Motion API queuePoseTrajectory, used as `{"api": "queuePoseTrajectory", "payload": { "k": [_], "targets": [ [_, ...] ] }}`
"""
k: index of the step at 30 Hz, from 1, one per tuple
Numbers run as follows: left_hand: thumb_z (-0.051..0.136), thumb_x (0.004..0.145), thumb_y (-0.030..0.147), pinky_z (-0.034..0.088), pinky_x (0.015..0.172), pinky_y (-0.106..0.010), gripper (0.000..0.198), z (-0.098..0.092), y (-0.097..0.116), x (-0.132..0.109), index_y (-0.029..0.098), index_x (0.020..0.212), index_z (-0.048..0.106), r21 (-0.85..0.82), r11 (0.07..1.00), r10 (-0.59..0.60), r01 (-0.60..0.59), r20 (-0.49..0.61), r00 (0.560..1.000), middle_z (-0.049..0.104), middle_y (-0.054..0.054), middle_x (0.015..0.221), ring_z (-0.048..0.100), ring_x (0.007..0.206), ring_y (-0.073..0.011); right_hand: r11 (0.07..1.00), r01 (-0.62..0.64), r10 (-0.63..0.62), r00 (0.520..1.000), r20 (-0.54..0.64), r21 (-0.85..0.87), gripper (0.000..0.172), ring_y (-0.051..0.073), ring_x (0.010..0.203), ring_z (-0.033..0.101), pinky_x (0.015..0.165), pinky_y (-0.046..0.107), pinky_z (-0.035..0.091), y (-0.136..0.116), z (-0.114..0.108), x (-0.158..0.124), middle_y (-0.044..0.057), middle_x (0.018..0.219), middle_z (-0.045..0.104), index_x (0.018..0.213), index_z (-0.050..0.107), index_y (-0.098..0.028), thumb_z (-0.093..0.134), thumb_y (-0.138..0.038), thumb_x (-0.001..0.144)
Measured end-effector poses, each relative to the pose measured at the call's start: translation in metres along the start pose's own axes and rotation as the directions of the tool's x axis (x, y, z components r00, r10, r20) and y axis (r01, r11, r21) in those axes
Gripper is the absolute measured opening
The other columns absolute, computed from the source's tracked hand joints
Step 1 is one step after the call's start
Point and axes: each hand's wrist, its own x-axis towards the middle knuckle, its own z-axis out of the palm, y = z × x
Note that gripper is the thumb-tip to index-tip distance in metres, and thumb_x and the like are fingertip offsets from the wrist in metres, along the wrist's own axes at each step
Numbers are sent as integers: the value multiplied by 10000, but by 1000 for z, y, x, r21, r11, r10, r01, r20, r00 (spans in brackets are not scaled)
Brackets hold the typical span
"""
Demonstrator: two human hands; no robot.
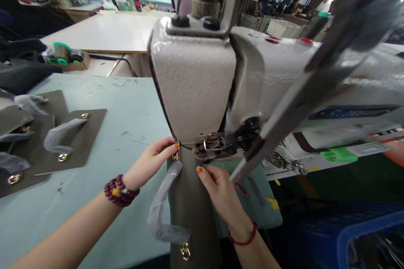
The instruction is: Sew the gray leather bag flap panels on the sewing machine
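Have grey-brown panel [195,218] under sewing-machine head [192,88]. Pinching upper gold clasp [175,156] with left hand [154,160]; can't tell grip of right hand [222,189] at panel's right edge. Could snag clasp or wrapped handle [157,210] by letting panel skew; could nip left hand by creeping closer.

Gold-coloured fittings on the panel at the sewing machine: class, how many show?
2: an upper fitting at the left hand, and a lower fitting at the near end of the plastic-wrapped handle. Others may be hidden.
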Motion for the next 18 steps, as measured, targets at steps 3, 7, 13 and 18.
{"api": "queuePoseTrajectory", "payload": {
  "k": [3,7,13,18],
  "targets": [
    [597,867,466,528,960,-422,514,-3,-30,-22,222,1319,580,-163,984,-93,73,-118,989,651,-80,1287,621,1139,-302,1000,11,-11,1000,0,-17,472,87,574,251,512,250,174,1,-1,-6,-43,599,244,606,295,-190,478,-471,938],
    [618,868,460,527,983,-428,663,14,-55,-59,289,1466,390,-240,966,-121,95,-97,988,430,-86,1528,568,1238,-313,1000,-6,6,1000,3,-12,480,86,574,265,510,242,189,7,-3,-17,-43,599,262,605,317,-185,483,-486,940],
    [666,818,508,311,1157,-544,805,46,-49,-57,239,1498,330,22,988,155,-154,-136,979,317,-127,1583,327,1425,-371,997,-71,71,997,-23,3,499,94,578,332,501,220,246,24,10,-41,-32,600,361,629,454,-156,485,-553,929],
    [534,904,519,374,1122,-482,499,60,-7,-35,225,1306,573,-125,981,134,-150,-124,983,601,-108,1326,505,1286,-344,1000,-3,0,991,-135,-21,410,179,714,607,640,252,477,13,-22,-72,78,814,675,875,673,-142,559,-536,896]
  ]
}}
